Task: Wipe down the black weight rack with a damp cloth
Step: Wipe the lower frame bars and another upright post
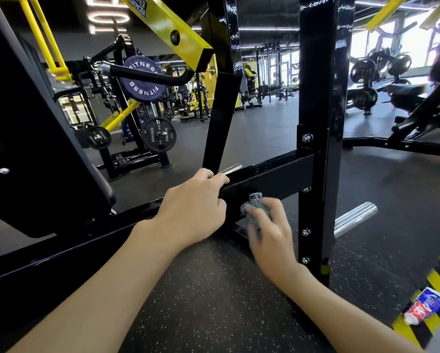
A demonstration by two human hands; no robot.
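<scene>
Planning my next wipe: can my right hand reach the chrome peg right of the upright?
Probably, but not straight across: the black upright stands between the right hand, holding the cloth, and the chrome peg; going round its front looks free.

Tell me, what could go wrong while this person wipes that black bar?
The right hand wiping the bar with the cloth could scrape the bolts on the post beside it.
The steel peg sticks out low nearby, easy to bump.
The tube lying on the floor might get stepped on.
</scene>
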